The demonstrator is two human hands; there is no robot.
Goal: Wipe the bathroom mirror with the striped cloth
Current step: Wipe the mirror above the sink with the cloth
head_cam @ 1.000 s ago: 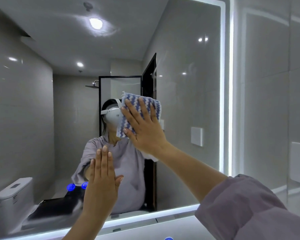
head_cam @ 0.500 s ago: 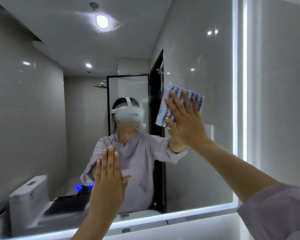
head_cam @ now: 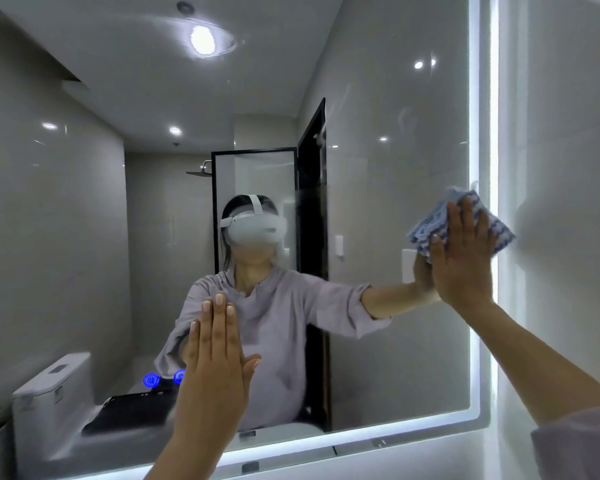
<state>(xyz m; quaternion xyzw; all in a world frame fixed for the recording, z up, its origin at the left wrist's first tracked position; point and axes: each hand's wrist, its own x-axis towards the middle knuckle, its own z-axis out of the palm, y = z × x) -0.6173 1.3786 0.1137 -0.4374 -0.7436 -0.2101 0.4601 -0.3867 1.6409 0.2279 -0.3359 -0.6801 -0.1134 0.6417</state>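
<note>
So the striped cloth [head_cam: 428, 225] is blue and white, wavy stripes, with a nubby knitted look. It's bunched into a rough folded pad instead of lying smooth. It sits flat on the bathroom mirror [head_cam: 395, 168] at about 3 o'clock on the glass, right up against the glowing light strip [head_cam: 480, 133] that runs down that edge.

The right hand [head_cam: 461, 261] is spread flat over the cloth, fingers straight and a little fanned, palm pressing it onto the glass. Nothing is curled around it, it's just pinned under the palm. Most of the cloth is hidden under the hand. It pokes out at about 10 o'clock past the index finger and again at about 2 o'clock past the little finger, with a corner sticking up at 12.

The left hand [head_cam: 215, 368] is down at roughly 7 o'clock from the cloth and well apart from it. It's flat too, fingers straight and together, thumb out to the side, holding nothing. The palm faces the glass, but honestly I can't tell from this angle if it actually touches.

A pale lilac sleeve [head_cam: 575, 445] shows at 5 o'clock. In the reflection there's a white toilet [head_cam: 49, 393] at 8 o'clock, a black-framed shower screen [head_cam: 253, 174] near the middle, and a ceiling light [head_cam: 201, 39] at 11.
</note>
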